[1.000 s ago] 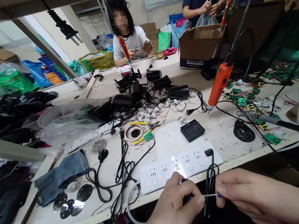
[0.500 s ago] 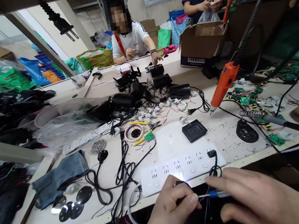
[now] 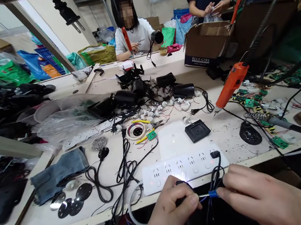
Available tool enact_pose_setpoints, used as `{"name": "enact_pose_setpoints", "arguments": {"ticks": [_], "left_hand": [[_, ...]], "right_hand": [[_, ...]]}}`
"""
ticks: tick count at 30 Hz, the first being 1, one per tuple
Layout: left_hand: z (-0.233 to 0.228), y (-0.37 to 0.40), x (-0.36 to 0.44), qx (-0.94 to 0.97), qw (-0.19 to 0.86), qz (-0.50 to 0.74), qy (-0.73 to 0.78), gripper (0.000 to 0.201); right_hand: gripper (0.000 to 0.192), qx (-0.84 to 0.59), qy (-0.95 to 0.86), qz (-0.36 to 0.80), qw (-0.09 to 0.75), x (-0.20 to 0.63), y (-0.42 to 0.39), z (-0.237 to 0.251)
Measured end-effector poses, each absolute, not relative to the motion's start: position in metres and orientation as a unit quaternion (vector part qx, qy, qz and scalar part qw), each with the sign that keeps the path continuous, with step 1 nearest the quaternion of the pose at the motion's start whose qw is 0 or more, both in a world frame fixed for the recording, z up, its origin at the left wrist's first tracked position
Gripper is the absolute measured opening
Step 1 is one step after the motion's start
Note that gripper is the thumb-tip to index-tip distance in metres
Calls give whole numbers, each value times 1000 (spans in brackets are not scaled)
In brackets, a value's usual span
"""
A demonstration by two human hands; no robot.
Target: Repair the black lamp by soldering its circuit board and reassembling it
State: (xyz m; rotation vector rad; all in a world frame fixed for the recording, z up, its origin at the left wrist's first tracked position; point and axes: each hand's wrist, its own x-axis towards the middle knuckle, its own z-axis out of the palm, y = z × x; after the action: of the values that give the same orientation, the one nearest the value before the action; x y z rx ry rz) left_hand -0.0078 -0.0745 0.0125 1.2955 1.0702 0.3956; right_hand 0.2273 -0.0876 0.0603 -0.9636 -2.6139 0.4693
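Note:
My left hand is closed around a black part, mostly hidden by my fingers and thumb. My right hand pinches a small screwdriver with a blue handle. Its thin metal shaft points left into my left hand, and the tip is hidden there. Both hands are just in front of the bench edge, below a white power strip with a black plug in its right end. Dark wires dangle between the hands.
Behind the strip lie a black square tray, a tape roll and tangled black cords. An orange electric screwdriver hangs at right near a soldering iron. Across the bench, one person lifts a black cylinder; another stands behind a carton.
My right fingers, loosely spread along the screwdriver before, now pinch its blue handle. My left hand has stayed nearly still. The person opposite has raised a black cylinder off the bench.

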Motion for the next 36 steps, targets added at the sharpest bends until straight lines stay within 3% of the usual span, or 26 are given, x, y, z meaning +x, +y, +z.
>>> {"name": "enact_pose_setpoints", "arguments": {"ticks": [6, 10, 18, 24, 28, 36], "left_hand": [[4, -73, -10, 554, 660, 183, 474, 46], [5, -71, -10, 558, 663, 168, 470, 44], [6, -70, -12, 558, 665, 179, 463, 43], [3, -70, -13, 550, 666, 186, 468, 44], [3, -70, -12, 551, 669, 189, 462, 45], [0, -70, -12, 545, 668, 187, 471, 43]], "right_hand": [[10, -429, -864, 219, 146, 227, -87, 59], [21, -433, -859, 247, 117, 226, -86, 57], [33, -370, -897, 202, 136, 224, -83, 59], [11, -458, -840, 267, 116, 226, -84, 59], [22, -452, -848, 242, 133, 223, -82, 59], [24, -404, -881, 202, 138, 220, -81, 63]]}}
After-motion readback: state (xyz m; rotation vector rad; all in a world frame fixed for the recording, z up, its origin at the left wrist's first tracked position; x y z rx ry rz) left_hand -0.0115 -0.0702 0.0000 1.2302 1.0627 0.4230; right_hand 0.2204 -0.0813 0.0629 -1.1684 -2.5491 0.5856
